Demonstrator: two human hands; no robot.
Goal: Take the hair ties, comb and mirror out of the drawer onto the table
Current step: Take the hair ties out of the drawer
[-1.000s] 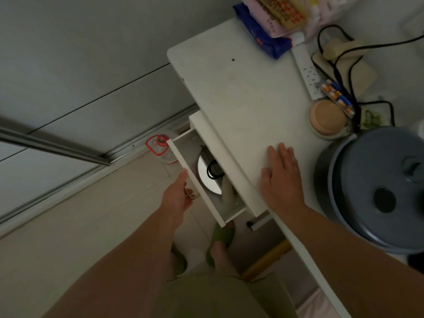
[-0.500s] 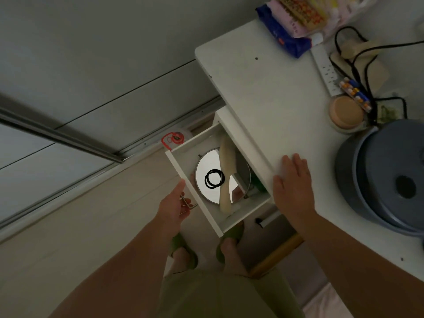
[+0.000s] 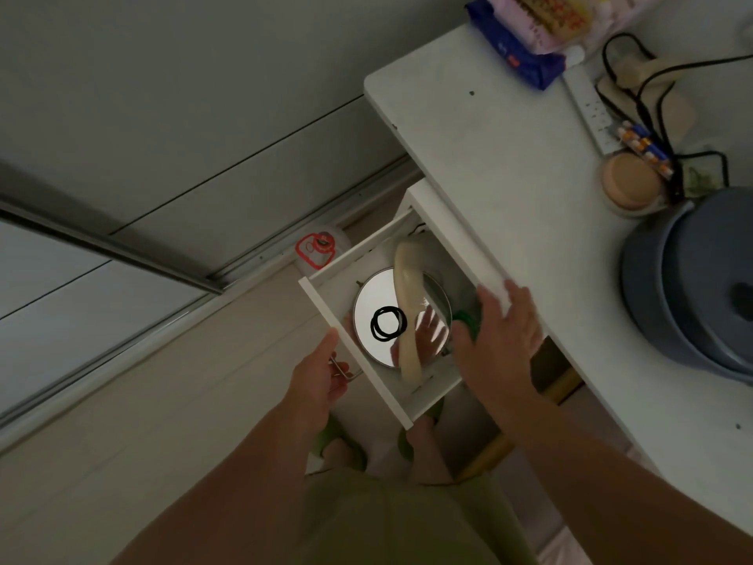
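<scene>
Head view: the drawer [image 3: 401, 385] has been drawn fully out, handle gripped by the left hand [image 3: 320, 379]. The right hand [image 3: 495, 334], fingers spread and empty, has been lifted off the table [image 3: 509, 165] toward hair ties [image 3: 388, 323], comb [image 3: 407, 311] and mirror [image 3: 368, 307], all inside; removal can begin.

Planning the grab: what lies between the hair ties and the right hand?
Head view: the cream comb, lying across the mirror, between hair ties and right hand.

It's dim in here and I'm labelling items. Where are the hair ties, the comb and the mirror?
hair ties [image 3: 388, 323], head view, on the black loops.
comb [image 3: 406, 320], head view, mid-length of the cream body.
mirror [image 3: 373, 297], head view, bare reflective glass left of the comb.
</scene>
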